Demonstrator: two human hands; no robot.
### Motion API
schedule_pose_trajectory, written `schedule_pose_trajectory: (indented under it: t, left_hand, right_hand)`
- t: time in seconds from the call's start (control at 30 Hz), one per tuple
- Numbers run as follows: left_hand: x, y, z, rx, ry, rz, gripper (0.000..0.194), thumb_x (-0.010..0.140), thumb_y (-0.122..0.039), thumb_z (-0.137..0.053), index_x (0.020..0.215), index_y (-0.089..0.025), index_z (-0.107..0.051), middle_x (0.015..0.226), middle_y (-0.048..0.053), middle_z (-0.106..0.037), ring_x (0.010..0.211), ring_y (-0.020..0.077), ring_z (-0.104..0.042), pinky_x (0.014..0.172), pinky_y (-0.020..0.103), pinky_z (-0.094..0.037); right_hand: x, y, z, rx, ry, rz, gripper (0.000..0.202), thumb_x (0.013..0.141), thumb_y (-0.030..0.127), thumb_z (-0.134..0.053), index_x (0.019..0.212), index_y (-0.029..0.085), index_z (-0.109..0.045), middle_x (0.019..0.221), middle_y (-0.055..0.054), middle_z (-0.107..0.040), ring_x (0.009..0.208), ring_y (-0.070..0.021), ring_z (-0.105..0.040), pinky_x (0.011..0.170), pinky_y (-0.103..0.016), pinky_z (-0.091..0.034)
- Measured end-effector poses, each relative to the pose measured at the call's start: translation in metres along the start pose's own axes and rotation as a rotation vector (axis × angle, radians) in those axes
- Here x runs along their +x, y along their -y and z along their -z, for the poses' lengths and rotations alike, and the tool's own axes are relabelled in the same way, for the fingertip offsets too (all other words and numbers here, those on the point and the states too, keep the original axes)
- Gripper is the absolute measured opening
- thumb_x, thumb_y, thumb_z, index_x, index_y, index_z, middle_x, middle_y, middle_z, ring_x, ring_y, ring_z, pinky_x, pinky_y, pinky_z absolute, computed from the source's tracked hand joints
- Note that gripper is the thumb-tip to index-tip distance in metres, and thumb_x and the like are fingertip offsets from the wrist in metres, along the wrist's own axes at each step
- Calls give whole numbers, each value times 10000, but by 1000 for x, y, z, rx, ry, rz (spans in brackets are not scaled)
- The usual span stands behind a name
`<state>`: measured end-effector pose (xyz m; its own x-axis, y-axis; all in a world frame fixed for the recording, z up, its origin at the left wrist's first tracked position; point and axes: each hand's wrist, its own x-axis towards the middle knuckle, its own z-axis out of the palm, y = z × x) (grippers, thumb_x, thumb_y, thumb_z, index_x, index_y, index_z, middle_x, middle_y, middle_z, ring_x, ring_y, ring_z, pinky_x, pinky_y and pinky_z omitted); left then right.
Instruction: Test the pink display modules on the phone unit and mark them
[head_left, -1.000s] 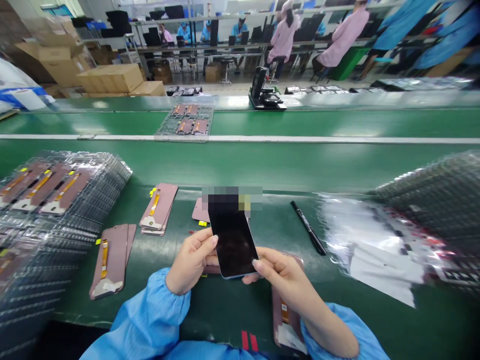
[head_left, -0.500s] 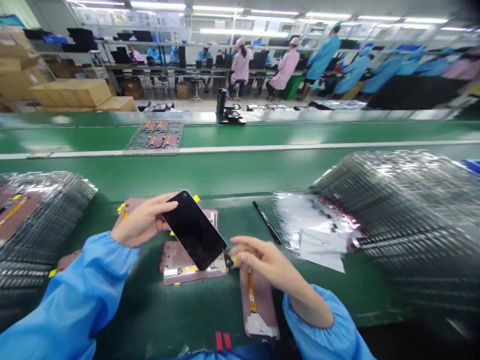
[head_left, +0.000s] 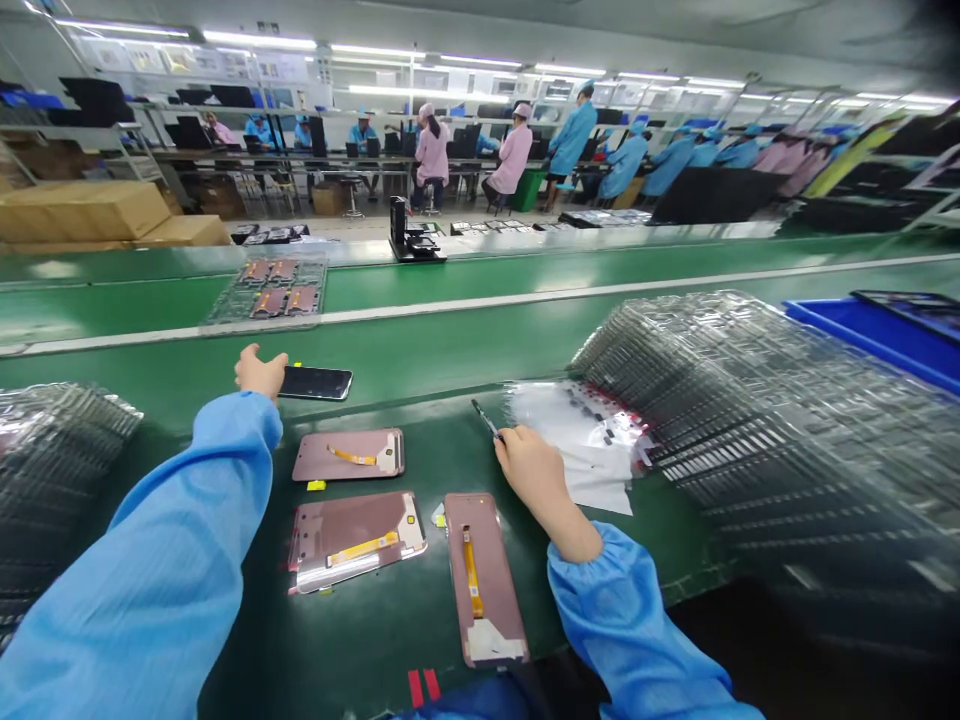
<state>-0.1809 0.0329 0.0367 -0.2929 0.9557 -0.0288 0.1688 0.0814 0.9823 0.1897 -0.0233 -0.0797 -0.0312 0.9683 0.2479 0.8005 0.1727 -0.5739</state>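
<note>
My left hand (head_left: 261, 374) is at the far left of the work surface, its fingers curled at the left end of a black phone screen (head_left: 319, 383). The screen lies face up, and my hand covers that end. Closed over the lower part of a black marker pen (head_left: 487, 418) is my right hand (head_left: 531, 468), beside some white sheets (head_left: 581, 435). Between my arms lie three pinkish phone screen panels, backs up with orange flex cables: an upper panel (head_left: 311, 455), a middle panel (head_left: 337, 520) in clear film, and an upright panel (head_left: 491, 550).
Stacks of clear plastic trays stand at right (head_left: 720, 390) and left (head_left: 60, 470). A blue bin (head_left: 885, 345) sits behind the right stack. Across the green belt are a tray of panels (head_left: 240, 300) and a black stand (head_left: 409, 240). Co-workers sit and stand beyond.
My left hand has carried the phone screen away from me and laid it flat. My right hand has moved from near the screen to the marker pen. The view has turned right.
</note>
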Motion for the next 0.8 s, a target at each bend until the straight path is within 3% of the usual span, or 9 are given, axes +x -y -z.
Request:
schedule_pose_trajectory:
  t: [0.07,0.13,0.17,0.2,0.3,0.4,0.5,0.67,0.8]
  left_hand:
    - [-18,-1,-8,52,-114,-60,301,884,-224,-586,1180,-229,-530,1055,23,-671,922,183,-648,720,290,-508]
    - [-49,-2,-25,116,-88,-117,259,848,-258,-631,1097,-196,-604,1051,36,-679,934,186,-637,746,278,-493]
    - [-69,-3,-35,151,-11,-137,237,824,-298,-662,1030,-182,-648,999,40,-697,896,193,-643,746,282,-491]
    - [-91,-3,-46,255,175,-176,251,832,-348,-652,1018,-180,-669,975,47,-711,870,199,-647,750,292,-489]
    - [-153,0,-79,418,527,-237,341,835,-385,-644,1125,-209,-674,986,51,-732,824,206,-649,676,274,-464]
    - [-186,7,-102,431,745,-286,202,892,-292,-562,1001,-217,-715,819,10,-728,691,172,-623,636,254,-416]
    - [-190,8,-115,448,779,-293,256,940,-255,-460,864,-200,-698,679,-9,-672,599,153,-574,599,251,-375]
    - [-180,11,-118,706,807,-324,367,988,-286,-377,749,-187,-637,634,4,-615,602,170,-566,621,275,-383]
    - [-166,29,-117,1046,604,-506,208,953,-265,-492,929,-151,-665,881,88,-671,860,253,-595,751,343,-439]
  right_hand:
    - [-2,3,5,123,-7,-22,151,928,302,-498,901,172,-571,890,-128,-666,841,-267,-653,723,-366,-485]
    - [-8,11,13,252,13,-26,240,948,417,-457,952,185,-518,898,-106,-684,747,-230,-679,667,-347,-522]
    - [-13,16,17,333,40,-20,269,950,459,-444,965,194,-492,909,-93,-692,714,-211,-688,644,-332,-538]
    - [-18,23,21,449,86,-18,281,944,483,-454,969,204,-474,925,-81,-698,696,-196,-695,631,-319,-551]
    - [-40,45,26,930,310,-64,285,891,468,-594,964,208,-503,937,-58,-701,688,-177,-700,632,-305,-568]
    - [-58,59,21,1194,442,-108,275,874,453,-646,925,186,-606,795,-20,-665,630,-145,-647,604,-274,-537]
    - [-62,56,17,1155,241,-163,318,856,476,-659,770,171,-639,553,45,-496,467,-94,-469,460,-219,-415]
    - [-40,24,32,1138,-273,-326,407,866,543,-549,645,218,-447,540,81,-350,390,-63,-280,353,-190,-223]
    - [-35,14,36,1157,-282,-371,348,847,524,-593,706,218,-502,525,103,-311,376,-58,-278,363,-183,-249]
